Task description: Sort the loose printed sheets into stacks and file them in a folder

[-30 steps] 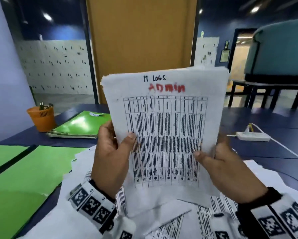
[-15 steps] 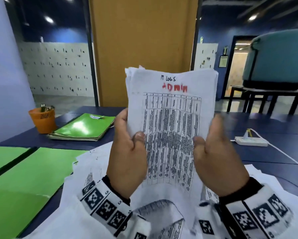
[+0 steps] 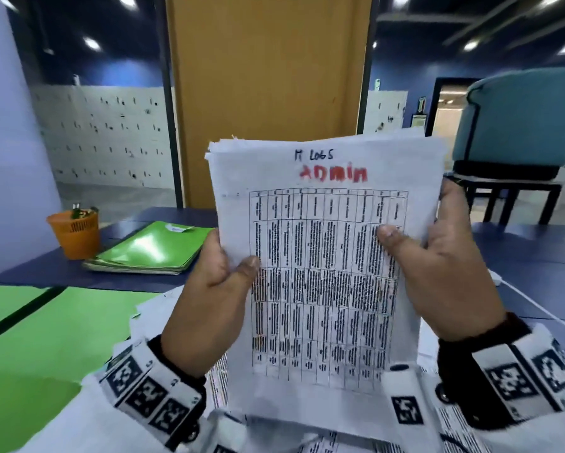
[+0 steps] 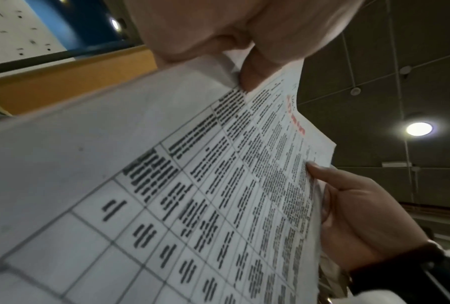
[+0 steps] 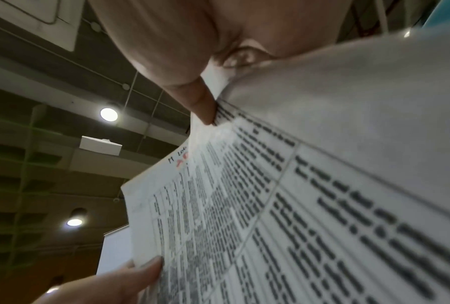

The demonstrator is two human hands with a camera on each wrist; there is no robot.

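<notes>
Table print on the held stack of sheets [image 3: 323,256] too blurred to read. Fingers of both hands hidden behind it. Loose sheets [image 3: 150,322] on the counter cut off below.

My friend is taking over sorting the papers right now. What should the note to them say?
Left hand and right hand grip the side edges of an upright bundle of sheets marked ADMIN in red. More loose sheets lie on the table beneath. An open green folder lies at left, closed green folders behind it. Nothing filed in the open folder yet. Left: square the bundle, set it down, sort the rest, file.
</notes>
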